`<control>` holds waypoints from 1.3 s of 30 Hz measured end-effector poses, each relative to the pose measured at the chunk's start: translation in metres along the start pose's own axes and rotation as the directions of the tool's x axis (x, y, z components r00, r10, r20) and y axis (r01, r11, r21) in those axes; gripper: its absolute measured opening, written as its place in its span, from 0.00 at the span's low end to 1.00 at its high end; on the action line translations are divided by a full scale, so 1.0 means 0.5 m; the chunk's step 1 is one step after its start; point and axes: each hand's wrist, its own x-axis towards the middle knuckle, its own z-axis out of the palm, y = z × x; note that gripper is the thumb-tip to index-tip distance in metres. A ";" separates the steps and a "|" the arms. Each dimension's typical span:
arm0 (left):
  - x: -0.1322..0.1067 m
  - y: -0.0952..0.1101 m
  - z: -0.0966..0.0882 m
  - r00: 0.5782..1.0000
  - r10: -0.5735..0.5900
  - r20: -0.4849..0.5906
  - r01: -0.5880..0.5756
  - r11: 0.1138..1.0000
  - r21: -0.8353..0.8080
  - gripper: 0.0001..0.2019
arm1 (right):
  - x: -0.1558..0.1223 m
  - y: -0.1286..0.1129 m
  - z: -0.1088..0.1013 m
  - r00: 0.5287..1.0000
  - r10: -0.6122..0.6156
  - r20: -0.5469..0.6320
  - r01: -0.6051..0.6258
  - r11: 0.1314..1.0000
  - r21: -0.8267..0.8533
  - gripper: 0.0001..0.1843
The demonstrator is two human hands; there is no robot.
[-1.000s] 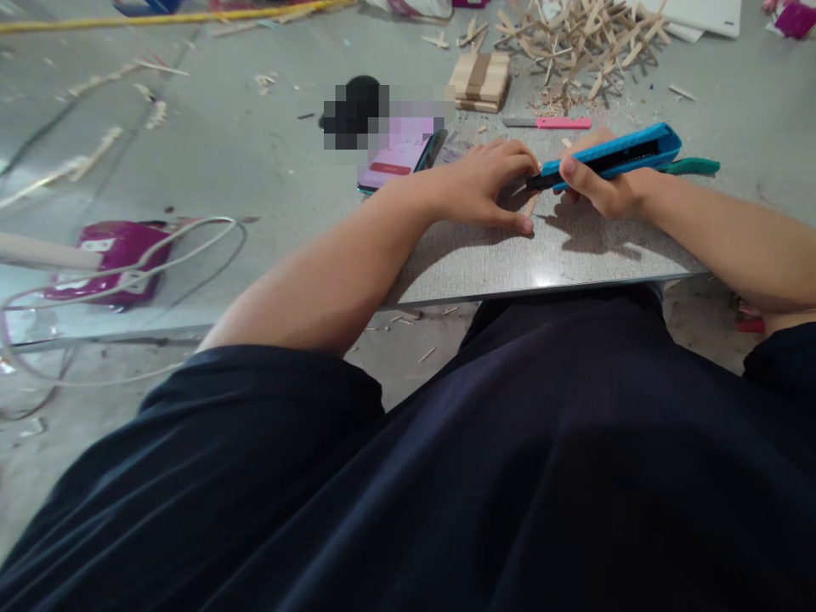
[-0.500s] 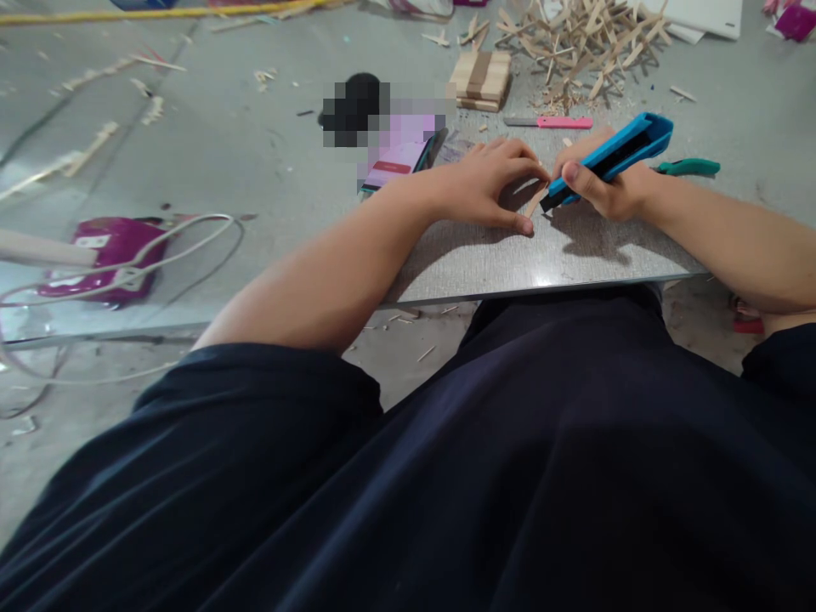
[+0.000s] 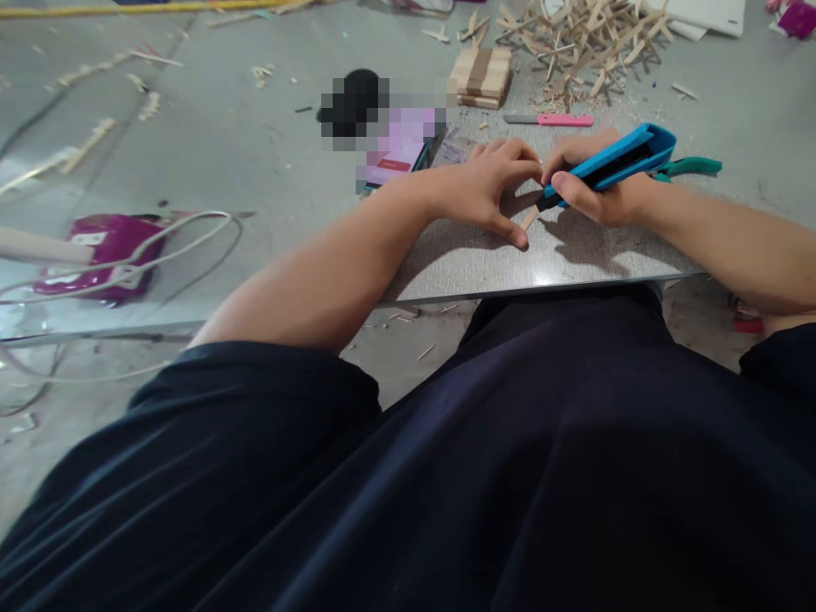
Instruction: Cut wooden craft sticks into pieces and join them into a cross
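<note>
My right hand is closed round a blue utility knife, its dark tip angled down to the left. That tip is at a small wooden craft stick lying on the table. The thumb and fingers of my left hand pin the stick down at its two ends, with a gap between thumb and forefinger. Part of the stick is hidden under the knife tip and fingers. Beyond my hands lies a pink-handled craft knife. Green-handled pliers are partly covered behind my right wrist.
A bundle of craft sticks and a loose heap of sticks are at the back. A phone lies left of my left hand. Further left is a purple device with a white cable. The table edge runs before my body.
The knife has tilted lower, and its tip has shifted slightly left onto the stick. My left thumb has moved a little toward me, and more of the stick's near end shows.
</note>
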 end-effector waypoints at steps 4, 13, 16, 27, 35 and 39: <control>0.003 -0.019 0.009 0.999 0.043 -0.025 -0.044 0.999 -0.007 0.52 | -0.004 -0.008 0.004 1.000 -0.005 -0.005 0.005 1.000 0.005 0.37; 0.002 0.007 -0.005 0.998 -0.028 0.053 0.028 1.000 -0.006 0.66 | 0.000 0.008 0.029 0.998 -0.035 -0.056 0.037 0.999 0.038 0.37; 0.000 0.020 -0.010 0.997 -0.043 0.071 0.044 0.999 -0.024 0.65 | 0.001 0.012 0.032 0.998 -0.014 -0.057 0.017 0.999 0.049 0.37; -0.002 0.008 -0.007 0.999 0.006 0.032 -0.006 1.000 -0.016 0.61 | -0.001 -0.005 0.026 0.997 0.077 -0.027 -0.076 0.996 0.036 0.33; 0.000 -0.008 0.002 0.999 0.046 -0.013 -0.047 0.999 -0.021 0.53 | -0.002 -0.003 0.026 0.996 0.080 -0.025 -0.079 0.996 0.052 0.37; 0.003 -0.016 0.006 0.998 0.057 -0.035 -0.058 0.998 -0.017 0.52 | -0.001 -0.007 0.027 0.989 0.145 -0.004 -0.145 0.986 0.080 0.35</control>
